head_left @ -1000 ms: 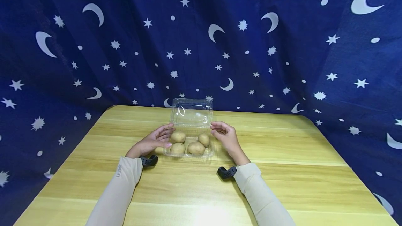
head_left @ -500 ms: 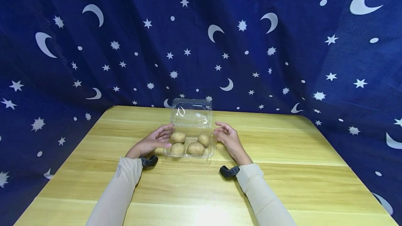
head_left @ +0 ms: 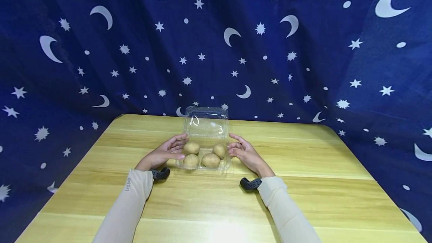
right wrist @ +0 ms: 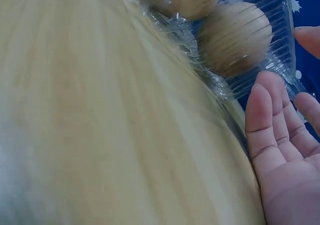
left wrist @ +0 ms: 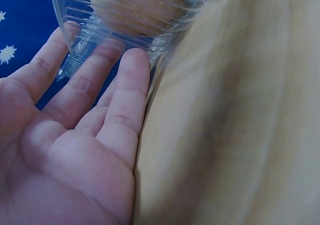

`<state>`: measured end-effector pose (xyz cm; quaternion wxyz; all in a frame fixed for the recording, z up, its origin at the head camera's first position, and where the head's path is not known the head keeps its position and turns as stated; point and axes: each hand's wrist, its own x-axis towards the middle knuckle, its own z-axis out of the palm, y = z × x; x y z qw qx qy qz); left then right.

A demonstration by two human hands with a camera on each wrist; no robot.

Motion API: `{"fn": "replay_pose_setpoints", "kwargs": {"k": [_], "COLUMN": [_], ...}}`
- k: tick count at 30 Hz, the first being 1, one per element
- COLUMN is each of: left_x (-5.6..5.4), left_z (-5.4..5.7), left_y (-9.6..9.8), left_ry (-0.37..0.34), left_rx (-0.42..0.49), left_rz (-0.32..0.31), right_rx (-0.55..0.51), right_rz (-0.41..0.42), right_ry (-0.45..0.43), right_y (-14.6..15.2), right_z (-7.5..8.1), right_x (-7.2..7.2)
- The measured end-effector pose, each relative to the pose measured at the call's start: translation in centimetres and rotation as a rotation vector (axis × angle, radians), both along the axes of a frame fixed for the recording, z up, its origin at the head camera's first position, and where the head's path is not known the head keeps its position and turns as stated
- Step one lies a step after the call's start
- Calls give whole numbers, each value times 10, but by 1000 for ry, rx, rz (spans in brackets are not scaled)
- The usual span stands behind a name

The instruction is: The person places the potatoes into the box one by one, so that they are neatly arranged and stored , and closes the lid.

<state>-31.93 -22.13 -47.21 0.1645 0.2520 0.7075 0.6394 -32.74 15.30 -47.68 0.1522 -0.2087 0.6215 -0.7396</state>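
A clear plastic clamshell box [head_left: 204, 150] sits on the table with its hinged lid [head_left: 207, 123] raised at the back. Inside its base lie several light-brown potatoes [head_left: 210, 160]. My left hand [head_left: 161, 154] is at the box's left side, thumb near the front corner. In the left wrist view, its extended fingertips [left wrist: 134, 65] touch the ribbed wall below a potato [left wrist: 142, 7]. My right hand [head_left: 248, 155] is at the right side, its fingers relaxed and nothing held. In the right wrist view, its fingertips [right wrist: 261, 102] lie close to the ribbed wall; contact is unclear.
The box stands toward the far side of the wood-grain table [head_left: 209, 198]. Behind the table hangs a dark blue curtain [head_left: 209, 40] printed with moons and stars. Each wrist wears a black band [head_left: 250, 184].
My right hand first drew slightly away from the box's right side, then came back toward it with its fingers lower. The left hand, box and potatoes look unmoved.
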Motion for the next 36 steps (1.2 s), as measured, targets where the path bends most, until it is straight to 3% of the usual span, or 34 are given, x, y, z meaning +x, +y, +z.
{"fn": "replay_pose_setpoints", "kwargs": {"k": [15,26,36], "left_x": [1,0,1], "left_z": [0,1,1], "left_y": [2,0,1], "left_ry": [-5,-7,-7], "left_rx": [0,19,-2], "left_rz": [4,-5,-5], "right_rx": [74,103,103], "right_rz": [169,199,171], "right_ry": [-14,-27,-16], "right_y": [9,9,9], "right_z": [4,6,6], "right_x": [-7,-13,-8]}}
